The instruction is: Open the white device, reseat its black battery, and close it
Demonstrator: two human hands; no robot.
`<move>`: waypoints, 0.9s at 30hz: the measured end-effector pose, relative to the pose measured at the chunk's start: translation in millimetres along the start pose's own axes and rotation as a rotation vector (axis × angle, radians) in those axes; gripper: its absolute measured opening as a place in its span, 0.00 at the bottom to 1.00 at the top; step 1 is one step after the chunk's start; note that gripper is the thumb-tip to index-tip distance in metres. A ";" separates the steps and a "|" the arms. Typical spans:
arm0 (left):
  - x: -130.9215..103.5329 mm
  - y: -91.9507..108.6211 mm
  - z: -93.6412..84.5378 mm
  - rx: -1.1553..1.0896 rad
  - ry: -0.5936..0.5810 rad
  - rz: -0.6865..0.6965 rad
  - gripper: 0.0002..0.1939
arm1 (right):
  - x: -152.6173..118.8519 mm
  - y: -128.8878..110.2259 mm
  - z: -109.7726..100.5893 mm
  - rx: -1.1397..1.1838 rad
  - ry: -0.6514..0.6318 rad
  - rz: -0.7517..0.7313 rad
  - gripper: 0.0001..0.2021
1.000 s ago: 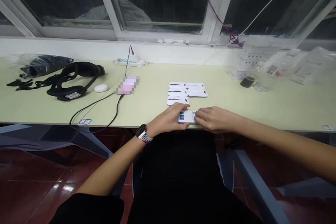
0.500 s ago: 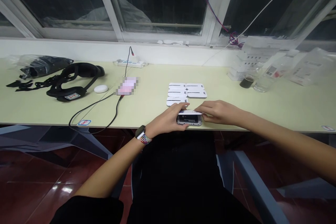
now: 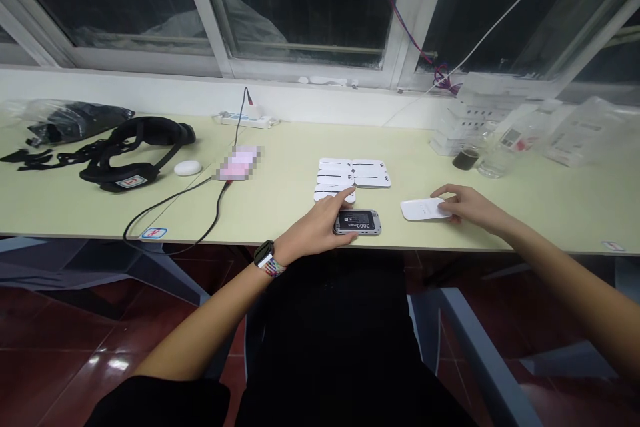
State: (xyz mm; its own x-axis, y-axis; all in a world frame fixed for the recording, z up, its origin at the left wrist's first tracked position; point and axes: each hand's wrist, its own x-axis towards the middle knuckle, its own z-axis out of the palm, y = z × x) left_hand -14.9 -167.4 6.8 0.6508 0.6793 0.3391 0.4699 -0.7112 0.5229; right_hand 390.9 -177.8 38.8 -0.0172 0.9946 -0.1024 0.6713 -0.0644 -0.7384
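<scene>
An opened device (image 3: 358,221) lies by the table's front edge, its black battery marked 3000mAh facing up. My left hand (image 3: 320,221) grips the device's left end between thumb and fingers. To the right, my right hand (image 3: 463,205) holds a white cover (image 3: 423,209) by its right end, low over or on the table; which of the two I cannot tell. Behind the device sit several white rounded pieces (image 3: 371,173) with black lines and letters, grouped together; my left fingers partly hide the nearest one.
On the left are a black headset (image 3: 123,177), a white oval case (image 3: 187,168), a blurred pink item (image 3: 239,163) with cables, and a power strip (image 3: 245,120). At the right stand a dark-liquid cup (image 3: 465,159), a clear bottle (image 3: 505,147) and white baskets (image 3: 465,120).
The white cover has come off the device and moved right with my right hand, uncovering the battery. My left hand still grips the device.
</scene>
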 end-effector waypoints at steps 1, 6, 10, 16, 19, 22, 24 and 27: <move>-0.1 1.4 -1.1 0.004 -0.001 -0.001 0.49 | -0.2 4.7 -2.9 -0.034 0.021 0.017 0.18; -3.0 6.4 -6.0 0.055 0.001 0.007 0.48 | -0.1 12.1 -7.8 -0.232 0.082 0.055 0.28; -5.8 8.1 -6.2 0.146 0.037 0.040 0.41 | -7.2 5.1 -1.9 -0.537 0.237 -0.014 0.31; -5.5 8.4 -4.9 0.145 0.036 0.037 0.42 | -21.1 -33.4 34.8 -0.480 0.176 -0.358 0.09; -5.8 9.3 -7.0 0.115 0.016 0.013 0.44 | -17.7 -68.4 67.1 -0.345 -0.082 -0.614 0.07; -6.1 8.8 -8.6 0.047 -0.026 -0.010 0.44 | -4.1 -103.0 97.9 -0.357 -0.265 -0.820 0.05; -6.0 7.0 -8.3 0.018 -0.040 -0.022 0.45 | 8.2 -120.3 113.0 -0.372 -0.359 -0.925 0.04; -5.4 3.5 -5.9 0.012 -0.025 -0.036 0.46 | 24.4 -134.4 125.1 -0.426 -0.405 -0.992 0.03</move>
State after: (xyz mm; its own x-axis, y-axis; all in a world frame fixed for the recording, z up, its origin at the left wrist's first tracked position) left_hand -20.3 -172.5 11.4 0.6481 0.6997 0.3007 0.4999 -0.6887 0.5252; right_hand 207.6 -155.1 52.2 -0.8625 0.4881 0.1336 0.4237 0.8408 -0.3368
